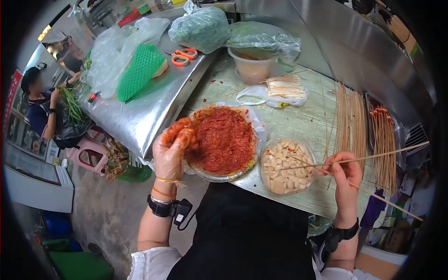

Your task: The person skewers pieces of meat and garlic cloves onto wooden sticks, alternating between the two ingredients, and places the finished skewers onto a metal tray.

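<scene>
My left hand [175, 147], in a clear glove smeared with red paste, is at the left rim of a bowl of red paste [224, 140]. Its fingers are curled together; whether anything is between them is hidden by the paste. In my right hand [343, 175] are thin wooden skewers [382, 154], fanned out to the right, with tips reaching left over a clear tub of peeled garlic cloves [288, 165]. The tub stands just right of the bowl.
Bare skewers [350, 126] lie right of the tub, beside a tray of red-tipped skewers [383, 140]. Behind are a white bucket [252, 67], bundled sticks [285, 87], orange scissors [184, 57] and green netting [140, 72]. A person [42, 105] holds greens at left.
</scene>
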Available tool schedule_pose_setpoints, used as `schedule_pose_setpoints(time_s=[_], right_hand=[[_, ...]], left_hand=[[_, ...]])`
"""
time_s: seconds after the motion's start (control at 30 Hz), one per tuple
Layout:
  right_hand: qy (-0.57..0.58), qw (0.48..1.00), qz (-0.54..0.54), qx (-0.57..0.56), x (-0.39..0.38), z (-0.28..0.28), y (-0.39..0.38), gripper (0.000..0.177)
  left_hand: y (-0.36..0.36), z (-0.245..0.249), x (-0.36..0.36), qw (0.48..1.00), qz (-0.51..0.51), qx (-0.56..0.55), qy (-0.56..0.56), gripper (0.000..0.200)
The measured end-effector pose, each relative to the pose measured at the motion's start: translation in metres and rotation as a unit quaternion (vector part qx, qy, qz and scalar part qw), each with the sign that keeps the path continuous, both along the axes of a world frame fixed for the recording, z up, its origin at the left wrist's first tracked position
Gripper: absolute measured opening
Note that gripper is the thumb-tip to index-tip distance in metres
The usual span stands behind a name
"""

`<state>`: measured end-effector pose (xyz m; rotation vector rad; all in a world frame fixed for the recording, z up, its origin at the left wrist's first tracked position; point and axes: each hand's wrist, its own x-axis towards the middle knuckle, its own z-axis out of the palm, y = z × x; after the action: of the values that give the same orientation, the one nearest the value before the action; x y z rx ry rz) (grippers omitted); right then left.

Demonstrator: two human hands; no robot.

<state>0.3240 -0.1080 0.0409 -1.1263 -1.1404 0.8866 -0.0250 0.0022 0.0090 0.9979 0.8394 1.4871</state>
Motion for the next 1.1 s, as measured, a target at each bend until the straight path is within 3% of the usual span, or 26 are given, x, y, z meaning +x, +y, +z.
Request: schedule_pose_setpoints(time_s=[0.1, 0.13, 0.2, 0.23, 0.37, 0.4, 0.47, 0.6, 0.83, 0.9, 0.93, 1.0, 1.07, 1.1], right_hand=[[0.019, 0.999, 0.019, -0.026, -0.009, -0.001, -0.007, 0.009], [0.023, 0.999, 0.022, -0.026, -0.01, -0.003, -0.009, 0.009], [-0.016, 1.0, -0.011, -0.013, -0.012, -0.003, -0.012, 0.008], [-0.024, 0.999, -0.028, 0.0, -0.013, -0.003, -0.013, 0.011], [0.017, 0.999, -0.035, -0.028, -0.001, -0.004, -0.018, 0.028], [0.018, 0.999, -0.035, -0.028, -0.002, -0.005, -0.017, 0.028], [0.029, 0.998, -0.044, -0.022, -0.004, -0.005, -0.016, 0.029], [0.03, 0.997, -0.057, -0.037, -0.009, -0.005, -0.015, 0.031], [0.045, 0.997, -0.056, -0.028, -0.006, -0.007, -0.017, 0.03], [0.045, 0.997, -0.057, -0.027, -0.005, -0.007, -0.018, 0.03], [0.044, 0.997, -0.058, -0.026, -0.005, -0.006, -0.019, 0.03], [0.042, 0.997, -0.058, -0.024, -0.005, -0.005, -0.02, 0.03], [0.057, 0.995, -0.075, -0.024, -0.004, -0.006, -0.022, 0.03], [0.057, 0.995, -0.075, -0.024, -0.004, -0.006, -0.022, 0.03]], left_hand=[[0.004, -0.006, -0.005, 0.967, 0.05, 0.0, 0.249, 0.022], [0.008, -0.004, -0.007, 0.966, 0.052, -0.001, 0.252, 0.022], [0.015, 0.001, -0.015, 0.832, 0.083, 0.137, 0.531, 0.018], [0.018, 0.002, -0.017, 0.83, 0.084, 0.135, 0.534, 0.018], [0.024, 0.008, -0.009, 0.67, 0.031, 0.199, 0.715, 0.014], [0.025, 0.009, -0.005, 0.669, 0.031, 0.199, 0.716, 0.014], [0.026, 0.009, 0.001, 0.565, 0.004, 0.235, 0.791, 0.017], [0.029, 0.005, 0.007, 0.501, -0.032, 0.251, 0.828, 0.009], [0.044, -0.005, 0.009, 0.466, -0.025, 0.257, 0.846, 0.005], [0.046, -0.002, 0.006, 0.516, -0.01, 0.274, 0.812, 0.005], [0.046, -0.002, 0.005, 0.516, -0.01, 0.275, 0.811, 0.005], [0.047, -0.001, 0.0, 0.581, 0.021, 0.26, 0.771, 0.008], [0.045, 0.003, -0.009, 0.592, 0.014, 0.228, 0.773, 0.009], [0.046, -0.001, -0.016, 0.724, -0.019, 0.125, 0.679, 0.01]])
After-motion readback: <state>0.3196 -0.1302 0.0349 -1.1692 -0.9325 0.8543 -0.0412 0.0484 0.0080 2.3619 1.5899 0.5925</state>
